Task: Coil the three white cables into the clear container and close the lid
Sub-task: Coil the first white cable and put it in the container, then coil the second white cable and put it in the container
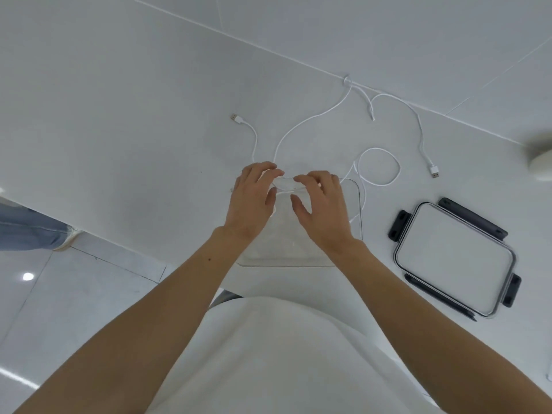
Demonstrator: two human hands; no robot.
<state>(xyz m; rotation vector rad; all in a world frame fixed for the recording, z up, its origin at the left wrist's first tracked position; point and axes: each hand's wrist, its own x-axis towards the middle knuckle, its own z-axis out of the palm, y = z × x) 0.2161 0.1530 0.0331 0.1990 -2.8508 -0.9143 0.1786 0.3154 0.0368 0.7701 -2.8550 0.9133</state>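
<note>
The clear container (355, 204) sits open on the white table, just in front of me. Both hands hover over its far half. My left hand (254, 201) and my right hand (321, 207) each pinch a stretch of white cable (283, 192) between them, above the container. One white cable (313, 118) runs from my hands to the table's far edge. A second (418, 124) curves right and ends in a USB plug. A looped part (378, 167) lies just right of the container's far corner. Another USB plug (237, 118) lies far left.
The container's lid (454, 255), clear with dark grey clips, lies flat on the table to the right of the container. A pale rounded object (540, 165) sits at the right edge. The table's near edge runs at the left, with tiled floor and a person's leg (33, 228) beyond.
</note>
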